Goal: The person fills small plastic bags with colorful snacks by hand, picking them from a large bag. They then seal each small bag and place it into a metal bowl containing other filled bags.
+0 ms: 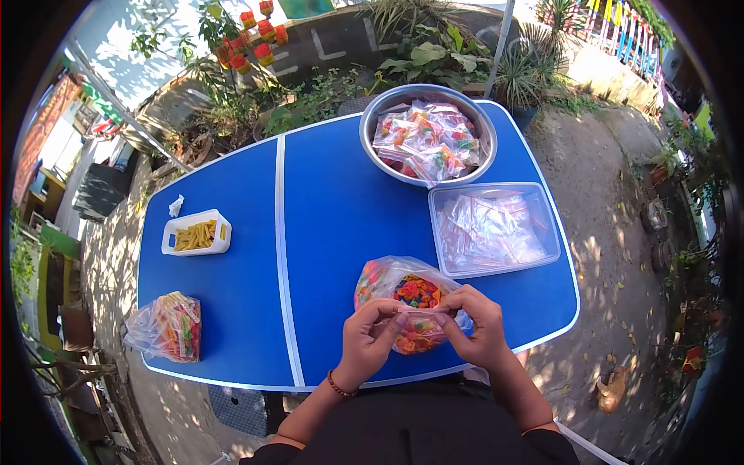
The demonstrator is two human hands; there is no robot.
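Observation:
My left hand [367, 341] and my right hand [477, 332] meet near the table's front edge. Thumbs and fingers of both pinch the top strip of a small clear zip bag [422, 316], one hand at each end. Bright orange, red and yellow pieces show through and below it. Just behind my fingers lies a larger clear plastic bag [378, 273], its mouth open, with more small red, orange, green and dark pieces inside. A bead bracelet circles my left wrist.
On the blue table [341, 209], a metal bowl [367, 147] heaped with filled zip bags stands at the back right. Nearer is a clear box [555, 249] of flat zip bags. Leftward are a white tub [203, 250] of yellow sticks, crumpled white tissue [177, 205] and another filled bag [177, 329].

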